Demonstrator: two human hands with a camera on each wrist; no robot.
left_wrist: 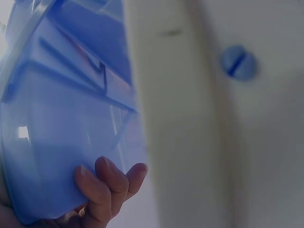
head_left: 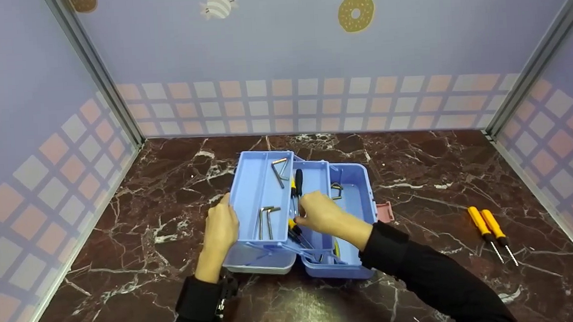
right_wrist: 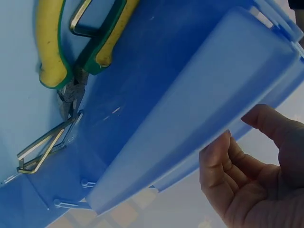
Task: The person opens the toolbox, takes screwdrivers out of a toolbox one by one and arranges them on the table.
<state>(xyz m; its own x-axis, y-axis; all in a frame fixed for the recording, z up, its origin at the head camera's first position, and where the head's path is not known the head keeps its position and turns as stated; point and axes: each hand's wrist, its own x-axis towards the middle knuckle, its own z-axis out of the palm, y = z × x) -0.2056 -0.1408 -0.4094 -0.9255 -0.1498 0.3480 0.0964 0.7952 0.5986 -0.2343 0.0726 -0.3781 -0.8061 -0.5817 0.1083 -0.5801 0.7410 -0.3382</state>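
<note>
A blue toolbox stands unfolded on the marbled table, with stepped trays. My left hand grips the outer left edge of the upper tray, its curled fingers against the tray's underside. Bent hex keys lie in that tray. My right hand reaches over the middle tray, beside screwdrivers with black and yellow handles. In the right wrist view the tray's wall partly hides its thumb and fingertips; I cannot tell whether they pinch anything.
Yellow-green pliers and metal loops lie in the toolbox's bottom. A pink latch sticks out at its right side. Two yellow-handled screwdrivers lie far right on the table. Patterned panels wall in the back and sides.
</note>
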